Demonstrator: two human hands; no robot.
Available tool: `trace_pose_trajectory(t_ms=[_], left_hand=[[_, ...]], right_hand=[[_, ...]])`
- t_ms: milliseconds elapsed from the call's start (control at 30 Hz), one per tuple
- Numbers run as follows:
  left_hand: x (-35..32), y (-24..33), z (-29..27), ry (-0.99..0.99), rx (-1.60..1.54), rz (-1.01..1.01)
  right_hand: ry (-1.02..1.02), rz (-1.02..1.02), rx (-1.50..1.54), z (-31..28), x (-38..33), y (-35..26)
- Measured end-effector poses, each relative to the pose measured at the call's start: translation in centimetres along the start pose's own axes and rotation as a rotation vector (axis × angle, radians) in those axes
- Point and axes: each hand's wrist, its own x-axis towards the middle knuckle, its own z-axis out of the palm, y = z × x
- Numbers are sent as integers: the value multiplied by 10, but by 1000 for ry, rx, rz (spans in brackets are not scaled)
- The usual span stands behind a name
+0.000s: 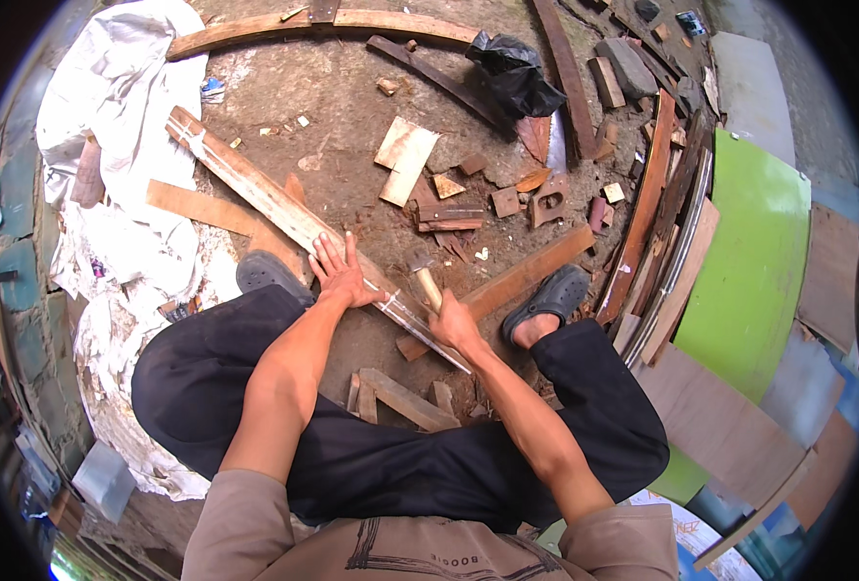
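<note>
A long wooden plank (255,186) with whitish streaks slants from the upper left down to a pointed end between my knees. My left hand (340,279) lies on it with fingers stretched out, pressing against its upper face rather than wrapping round it. In my right hand (456,321) a hammer (430,289) is gripped by its light wooden handle, the dark head pointing away from me. The hammer head is just right of the plank, near its lower part. Beneath the plank's lower end, a brown wooden beam (521,276) runs up to the right.
White sheeting (124,107) covers the left side, beside a flat brown board (197,205). Wood offcuts (449,215) and a pale broken panel (407,160) lie ahead. A black plastic bag (515,76) sits farther off. Long boards and a green panel (747,252) line the right.
</note>
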Motion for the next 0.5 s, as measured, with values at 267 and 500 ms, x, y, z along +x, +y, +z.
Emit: trace_pose_trajectory(t_ms=[267, 500], left_hand=[[6, -5, 10, 19, -3, -3], [8, -3, 10, 17, -4, 0]], right_hand=[[-69, 110, 88, -41, -11, -10], [-7, 7, 73, -14, -7, -24]])
